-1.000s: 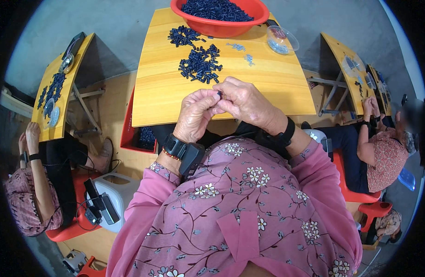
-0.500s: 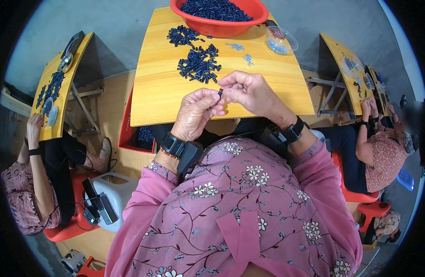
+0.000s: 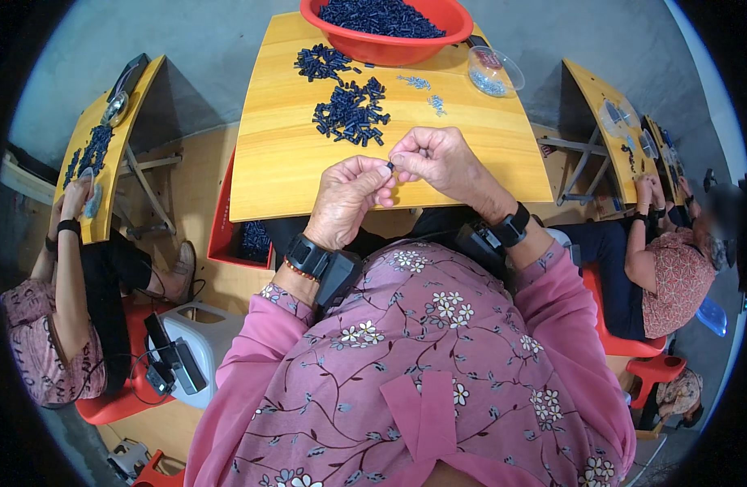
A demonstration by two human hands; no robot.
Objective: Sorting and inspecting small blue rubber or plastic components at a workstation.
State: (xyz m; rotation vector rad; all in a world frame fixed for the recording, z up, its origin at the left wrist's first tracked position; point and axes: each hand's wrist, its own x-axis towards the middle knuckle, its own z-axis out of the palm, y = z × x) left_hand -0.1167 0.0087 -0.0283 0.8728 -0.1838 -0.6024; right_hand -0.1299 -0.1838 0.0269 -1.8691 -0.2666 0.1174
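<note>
Broadly, a yellow table spreads widest, a red basin at its twelve o'clock edge. Near six o'clock, the left hand pinches and the right hand meets it, its grip unclear. Beyond them, a dark heap lies at eleven, silvery bits at one; between the fingertips, one small dark piece.

The wood-grain tabletop carries a red plastic basin at twelve o'clock, a pile of dark-blue tubes at ten, a larger pile at nine, silvery bits at one, and a clear dish at two.
</note>
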